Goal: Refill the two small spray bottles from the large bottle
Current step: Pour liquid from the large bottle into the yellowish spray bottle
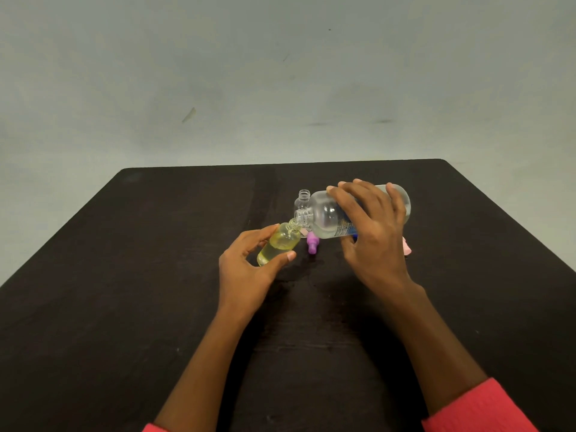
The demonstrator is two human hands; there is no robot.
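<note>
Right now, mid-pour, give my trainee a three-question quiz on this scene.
1. True or false: the large bottle stands upright on the table.
2. Which hand holds the yellowish small bottle: A left hand, B right hand?
3. What colour is the spray cap lying between the hands?

Key: 1 false, it is tipped, mouth at the small bottle's neck. 2 A. 3 purple.

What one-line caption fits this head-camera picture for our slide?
Right hand tips the large bottle into a small bottle held by the left hand; a second small bottle waits behind.
</note>
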